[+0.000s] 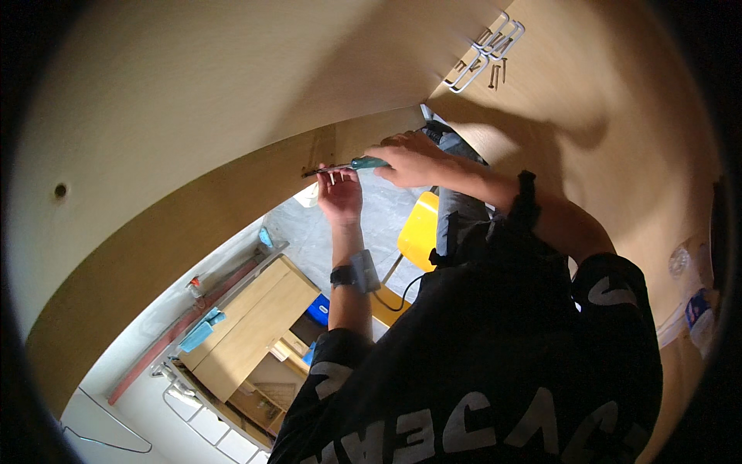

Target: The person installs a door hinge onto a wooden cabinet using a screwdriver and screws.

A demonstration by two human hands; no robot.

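My right hand (413, 158) is closed round the green handle of a screwdriver (369, 163). Its thin shaft points left, toward the brown wooden edge board (255, 176). My left hand (340, 199) is raised just below the shaft with its fingers curled up to it. A slim white piece shows among those fingers, too small to name for certain. The screwdriver's tip is dark against the board, and what it touches cannot be made out.
White wire-like handles (501, 48) and several screws (495, 76) lie on the wooden panel at upper right. A hole (60, 190) pierces the pale board. Below are a yellow chair (420, 232), a wooden cabinet (239, 325) and a plastic bottle (699, 317).
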